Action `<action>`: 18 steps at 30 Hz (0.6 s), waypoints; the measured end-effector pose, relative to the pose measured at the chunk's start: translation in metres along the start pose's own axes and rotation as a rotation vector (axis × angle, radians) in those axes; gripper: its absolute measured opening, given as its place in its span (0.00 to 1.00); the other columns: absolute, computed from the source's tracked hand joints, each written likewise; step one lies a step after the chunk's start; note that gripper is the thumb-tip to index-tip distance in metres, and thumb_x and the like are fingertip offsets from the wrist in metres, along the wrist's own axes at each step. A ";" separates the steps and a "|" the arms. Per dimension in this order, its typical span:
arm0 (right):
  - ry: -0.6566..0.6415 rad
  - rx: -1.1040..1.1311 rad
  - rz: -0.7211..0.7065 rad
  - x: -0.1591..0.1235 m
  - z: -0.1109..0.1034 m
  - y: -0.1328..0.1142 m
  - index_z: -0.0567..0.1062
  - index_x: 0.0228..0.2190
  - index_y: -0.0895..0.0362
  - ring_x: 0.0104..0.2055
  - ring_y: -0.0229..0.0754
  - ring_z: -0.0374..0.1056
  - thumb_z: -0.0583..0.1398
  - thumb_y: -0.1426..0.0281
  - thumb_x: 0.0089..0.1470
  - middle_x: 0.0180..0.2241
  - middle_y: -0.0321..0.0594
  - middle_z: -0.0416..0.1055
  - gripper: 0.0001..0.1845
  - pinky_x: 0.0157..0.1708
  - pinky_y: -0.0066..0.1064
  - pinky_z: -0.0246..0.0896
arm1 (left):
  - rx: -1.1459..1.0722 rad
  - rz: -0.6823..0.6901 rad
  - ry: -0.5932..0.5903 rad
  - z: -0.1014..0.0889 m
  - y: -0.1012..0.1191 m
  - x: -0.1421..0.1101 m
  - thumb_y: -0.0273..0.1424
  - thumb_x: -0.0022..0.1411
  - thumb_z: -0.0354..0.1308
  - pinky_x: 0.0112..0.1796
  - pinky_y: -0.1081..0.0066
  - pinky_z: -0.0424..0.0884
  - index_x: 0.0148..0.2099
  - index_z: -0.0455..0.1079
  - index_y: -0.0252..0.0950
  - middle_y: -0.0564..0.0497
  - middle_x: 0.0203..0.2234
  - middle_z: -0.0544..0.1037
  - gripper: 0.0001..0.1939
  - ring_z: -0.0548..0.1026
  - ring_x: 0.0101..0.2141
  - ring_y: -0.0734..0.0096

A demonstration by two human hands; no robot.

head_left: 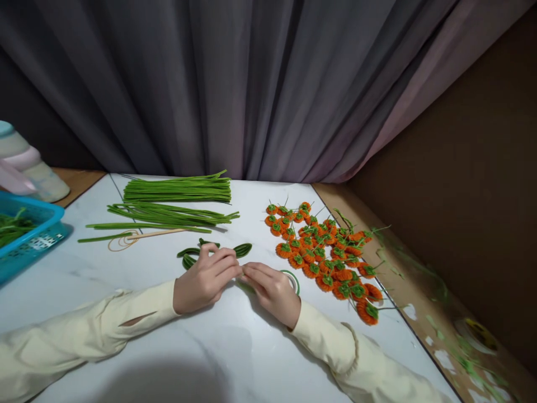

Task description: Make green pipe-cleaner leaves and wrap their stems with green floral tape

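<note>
My left hand [208, 278] and my right hand [271, 289] meet fingertip to fingertip above the middle of the white table. Both are closed in a pinch, and what they hold is mostly hidden. A small green piece [245, 287] shows just below the fingertips; its kind is not clear. Behind and beside my left hand lie looped dark green pipe-cleaner leaves [242, 250], partly covered by it. A roll of tape [292, 281] with a green edge lies against the far side of my right hand.
Green pipe cleaners [176, 190] lie bundled and loose at the back left, near a thin wooden stick [159, 233]. Many orange fuzzy persimmon-like pieces [319, 240] spread over the right. A blue basket [31, 246] and a bottle [31, 162] stand left. Scraps [444, 358] litter the right edge.
</note>
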State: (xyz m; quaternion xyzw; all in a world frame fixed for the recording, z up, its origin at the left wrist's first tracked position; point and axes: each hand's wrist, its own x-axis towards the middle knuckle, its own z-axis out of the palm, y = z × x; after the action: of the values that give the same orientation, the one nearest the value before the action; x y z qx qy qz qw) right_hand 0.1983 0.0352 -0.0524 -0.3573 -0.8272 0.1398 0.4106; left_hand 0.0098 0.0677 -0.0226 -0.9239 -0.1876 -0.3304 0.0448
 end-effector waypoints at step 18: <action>-0.056 -0.144 -0.089 0.000 -0.002 -0.001 0.72 0.36 0.61 0.30 0.38 0.70 0.50 0.74 0.60 0.32 0.45 0.73 0.11 0.28 0.26 0.67 | -0.063 -0.069 -0.347 -0.027 -0.004 0.018 0.37 0.66 0.50 0.45 0.62 0.52 0.47 0.65 0.35 0.44 0.43 0.72 0.12 0.65 0.48 0.59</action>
State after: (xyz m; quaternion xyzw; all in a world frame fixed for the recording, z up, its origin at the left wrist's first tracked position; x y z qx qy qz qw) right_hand 0.1995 0.0347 -0.0507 -0.3449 -0.8613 0.0715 0.3661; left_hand 0.0052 0.0710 0.0093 -0.9610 -0.2137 -0.1733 -0.0287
